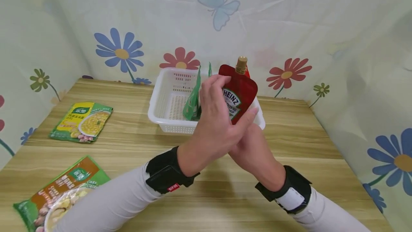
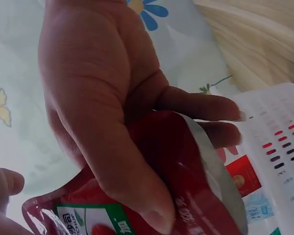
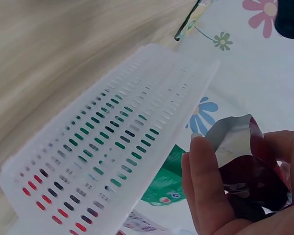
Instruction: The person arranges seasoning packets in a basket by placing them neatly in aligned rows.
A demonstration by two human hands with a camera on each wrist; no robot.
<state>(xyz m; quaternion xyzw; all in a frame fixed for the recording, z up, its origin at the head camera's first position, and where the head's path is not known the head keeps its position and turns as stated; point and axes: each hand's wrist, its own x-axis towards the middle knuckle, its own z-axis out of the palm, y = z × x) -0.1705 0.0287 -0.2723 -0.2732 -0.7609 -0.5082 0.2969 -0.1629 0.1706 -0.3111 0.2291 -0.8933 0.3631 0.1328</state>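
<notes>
A dark red Heinz ketchup pouch [image 1: 245,90] with a gold cap stands tilted in front of the basket's right part. My left hand [image 1: 215,117] grips its left side; in the left wrist view the thumb [image 2: 132,166] lies across the pouch [image 2: 191,196]. From below, my right hand [image 1: 252,146] holds the lower end, partly hidden behind the left hand. Curled fingers [image 3: 206,186] of that hand show beside the pouch's silvery, folded bottom [image 3: 235,137] in the right wrist view. Behind the hands, green packets [image 1: 192,103] stand upright in the white basket [image 1: 177,129].
A yellow-green soup packet [image 1: 82,121] lies flat on the wooden table [image 1: 305,146], left of the basket. Nearer, a brown-green soup packet [image 1: 69,185] is partly covered by the left sleeve. Behind the basket hangs a flowered cloth [image 1: 273,17]. Something red [image 2: 242,174] sits by the basket.
</notes>
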